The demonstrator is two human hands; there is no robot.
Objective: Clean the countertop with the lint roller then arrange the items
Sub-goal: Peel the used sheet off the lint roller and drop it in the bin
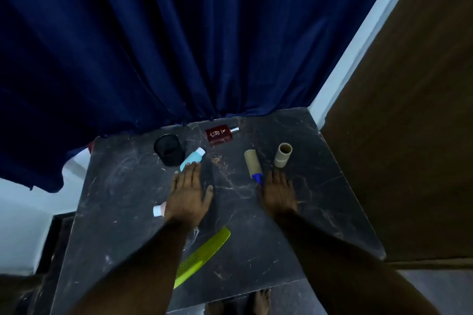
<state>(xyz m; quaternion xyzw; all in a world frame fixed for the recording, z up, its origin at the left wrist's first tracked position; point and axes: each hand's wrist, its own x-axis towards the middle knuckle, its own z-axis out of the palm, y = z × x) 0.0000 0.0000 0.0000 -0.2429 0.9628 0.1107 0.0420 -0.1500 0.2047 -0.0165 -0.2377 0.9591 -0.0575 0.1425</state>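
1. Both your forearms fill the near part of the view, and under your left one a lime-green comb (202,256) lies slantwise on the desk (294,225).
2. Your right hand (277,193) rests flat, palm down, fingers (275,178) spread and holding nothing. The lint roller (253,164) lies just beyond those fingertips, its blue handle stub touching or all but touching them, its long axis running away from you and a little leftward.
3. Your left hand (188,195) is likewise flat and empty, fingers together, their tips at the foot of a light-blue bottle (192,159); a small white and pink bottle (159,210) shows at its outer edge.
4. Crumbs (220,161) sit between the two hands, ahead of your fingers.
5. I judge the right hand much the nearer to the roller; it need only close round the handle.
6. Farther off stand a black cup (169,149) and a cardboard tube (283,155). A dark red bottle (220,134) lies flat; its pale lettering is too small to read.
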